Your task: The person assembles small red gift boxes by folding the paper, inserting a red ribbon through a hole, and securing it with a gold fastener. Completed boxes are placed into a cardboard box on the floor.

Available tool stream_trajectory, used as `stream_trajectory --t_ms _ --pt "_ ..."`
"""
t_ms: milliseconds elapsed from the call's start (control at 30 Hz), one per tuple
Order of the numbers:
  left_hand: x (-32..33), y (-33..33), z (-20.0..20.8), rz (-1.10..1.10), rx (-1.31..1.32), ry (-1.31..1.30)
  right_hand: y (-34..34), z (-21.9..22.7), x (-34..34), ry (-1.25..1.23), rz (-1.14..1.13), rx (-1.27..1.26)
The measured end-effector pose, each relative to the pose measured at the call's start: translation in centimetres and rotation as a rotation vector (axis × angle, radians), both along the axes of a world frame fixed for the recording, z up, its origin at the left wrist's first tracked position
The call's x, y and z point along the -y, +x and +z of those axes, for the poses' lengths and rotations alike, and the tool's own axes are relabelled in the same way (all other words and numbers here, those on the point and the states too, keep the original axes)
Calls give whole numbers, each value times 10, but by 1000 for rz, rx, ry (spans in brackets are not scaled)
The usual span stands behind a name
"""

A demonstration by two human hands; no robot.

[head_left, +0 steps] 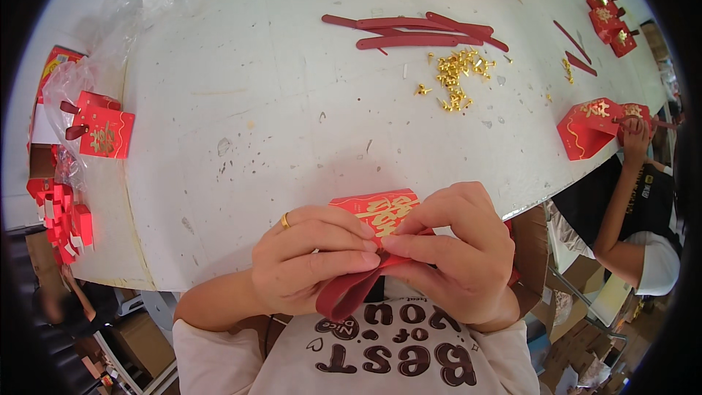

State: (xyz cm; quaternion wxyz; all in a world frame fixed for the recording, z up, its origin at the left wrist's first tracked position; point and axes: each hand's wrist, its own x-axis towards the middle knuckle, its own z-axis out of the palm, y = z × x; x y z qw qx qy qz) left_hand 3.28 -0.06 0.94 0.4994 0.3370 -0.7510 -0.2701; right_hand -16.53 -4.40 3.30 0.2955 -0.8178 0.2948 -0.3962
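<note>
Hands (pixel 311 249) grip strap (pixel 340 298), partly hidden red box (pixel 376 208); gold fasteners (pixel 455 77), straps (pixel 406 42) beyond

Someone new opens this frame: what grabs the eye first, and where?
First, the gold-printed red box at lower centre, between the left grip and the right grip, with a dark-red strap looped below it. Then the heap of gold fasteners on the white table, upper right of centre, dark-red strips lying just above it in view.
</note>
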Motion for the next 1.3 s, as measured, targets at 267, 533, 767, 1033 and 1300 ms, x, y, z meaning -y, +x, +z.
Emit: stream_trajectory --t_ms 267,533,767,1033,1300 --pt "8 -5 -4 -52 -63 33 2 -5 1 49 23 59" --pt "-1 -1 -4 -45 -203 205 0 -11 -5 79 -7 123" --pt "-8 5 -9 -69 -286 242 -1 -10 1 15 72 32" --pt "-6 -6 -3 58 -352 355 -1 -20 16 -39 153 225" --pt "6 -4 41 88 400 -73 -3 -24 15 -41 146 236"
